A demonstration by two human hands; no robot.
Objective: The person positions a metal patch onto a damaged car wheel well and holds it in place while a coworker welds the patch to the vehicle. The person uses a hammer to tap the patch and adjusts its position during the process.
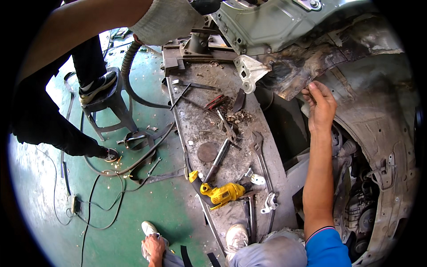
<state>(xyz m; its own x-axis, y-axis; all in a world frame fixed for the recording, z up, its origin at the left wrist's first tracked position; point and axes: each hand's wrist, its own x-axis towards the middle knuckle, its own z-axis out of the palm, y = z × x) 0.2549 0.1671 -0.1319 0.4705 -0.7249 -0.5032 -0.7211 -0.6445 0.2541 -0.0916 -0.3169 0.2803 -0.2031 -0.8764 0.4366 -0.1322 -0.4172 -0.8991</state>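
Observation:
My right hand (321, 106) reaches up to the car body, fingertips pinched at the lower edge of a rusty, torn sheet-metal flap (296, 82). Beside the flap, a pale metal bracket (250, 73) sticks out from the grey-green body panel (262, 26). Low in the view, my left hand (154, 245) rests over my leg above a white shoe, fingers loosely bent with no object visible in them. On the worn metal platform between lie a yellow power tool (222, 194), an adjustable wrench (256, 142), pliers (227, 127) and a hammer (248, 209).
At upper left, another person's gloved hand (167, 22) is near a black tool; one foot is on a grey stool (106, 104). A ribbed hose (129, 66) and cables (91, 209) cross the green floor. An open wheel well (351, 191) lies right of my forearm.

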